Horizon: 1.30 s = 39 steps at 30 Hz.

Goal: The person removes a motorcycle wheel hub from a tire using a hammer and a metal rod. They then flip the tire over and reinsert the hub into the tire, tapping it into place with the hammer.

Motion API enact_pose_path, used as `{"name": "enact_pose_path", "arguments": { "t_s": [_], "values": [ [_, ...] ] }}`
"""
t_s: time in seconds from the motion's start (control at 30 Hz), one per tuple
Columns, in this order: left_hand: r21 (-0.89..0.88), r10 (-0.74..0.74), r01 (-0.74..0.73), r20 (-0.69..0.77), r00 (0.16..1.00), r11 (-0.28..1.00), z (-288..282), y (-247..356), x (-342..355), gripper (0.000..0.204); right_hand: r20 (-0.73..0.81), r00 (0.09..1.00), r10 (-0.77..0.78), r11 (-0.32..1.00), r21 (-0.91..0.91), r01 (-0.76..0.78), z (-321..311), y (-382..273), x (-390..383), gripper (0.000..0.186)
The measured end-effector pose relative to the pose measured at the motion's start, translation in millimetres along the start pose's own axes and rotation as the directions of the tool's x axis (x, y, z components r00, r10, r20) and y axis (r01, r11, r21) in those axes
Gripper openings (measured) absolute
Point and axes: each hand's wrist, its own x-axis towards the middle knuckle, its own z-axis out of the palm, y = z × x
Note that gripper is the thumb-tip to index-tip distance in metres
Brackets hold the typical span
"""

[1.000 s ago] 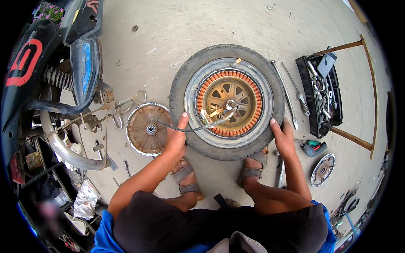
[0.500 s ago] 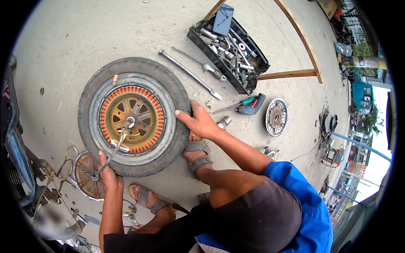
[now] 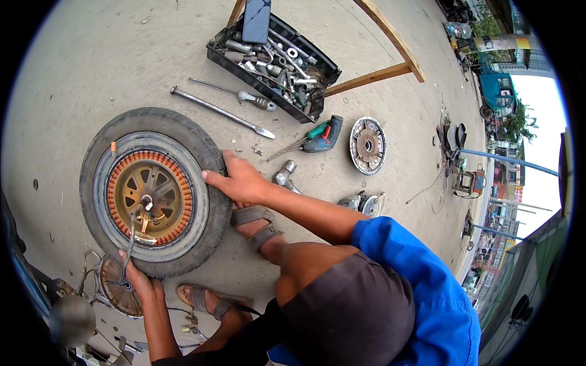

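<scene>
A hub motor wheel (image 3: 210, 210) with a black tyre lies on the concrete in front of me, its ring of copper coils facing up. My right hand (image 3: 241, 178) grips the tyre's right side, thumb on top and fingers partly hidden beneath. At the near edge, my left hand (image 3: 141, 283) holds the tyre from below, its fingers mostly out of sight. From the axle a grey cable (image 3: 132, 235) runs down past my left hand, over a round ribbed motor cover (image 3: 115, 297). A small orange stub (image 3: 113, 148) sits on the rim.
Beyond the wheel lie a long steel pry bar (image 3: 221, 112) and a screwdriver (image 3: 247, 97). A black toolbox (image 3: 268, 88) full of sockets and wrenches carries a phone (image 3: 256, 21). To the right are a power drill (image 3: 323, 135), a hammer (image 3: 285, 174) and a second cover (image 3: 368, 145).
My view has turned, so the toolbox and pry bar sit farther left and the wheel appears lower left. Both hands keep their hold on the tyre.
</scene>
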Motion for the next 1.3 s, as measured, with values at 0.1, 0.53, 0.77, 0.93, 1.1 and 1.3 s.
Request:
{"name": "enact_pose_path", "arguments": {
  "t_s": [0.1,0.53,0.77,0.93,1.1,1.3],
  "values": [
    [-0.008,0.0,0.0,-0.009,1.0,1.0,0.2,0.4,-0.4,0.077,0.005,1.0,-0.001,1.0,0.001,0.001,-1.0,-2.0,-0.4,0.073],
    [-0.016,0.001,-0.001,0.011,1.0,1.0,-3.7,-4.1,3.3,0.075,0.0,1.0,0.004,1.0,-0.002,-0.004,-0.8,-1.4,0.8,0.073],
    [-0.002,0.009,-0.009,-0.006,1.0,1.0,-0.8,-1.8,1.1,0.076,0.004,1.0,0.015,1.0,-0.01,-0.015,-0.7,-4.5,0.5,0.071],
    [0.004,0.022,-0.022,0.015,1.0,1.0,-3.8,-3.4,3.7,0.077,-0.004,1.0,0.001,1.0,-0.015,-0.001,0.3,-1.4,1.1,0.072],
    [0.004,0.024,-0.024,0.015,1.0,1.0,-1.1,-5.6,3.1,0.078,0.013,1.0,0.009,1.0,-0.001,-0.009,-3.9,-1.1,-1.2,0.073],
    [-0.038,0.003,-0.001,0.037,0.999,0.999,3.4,-0.7,-6.3,0.076,0.016,1.0,0.008,0.999,-0.031,-0.008,4.4,-4.7,4.4,0.071]
  ]
}}
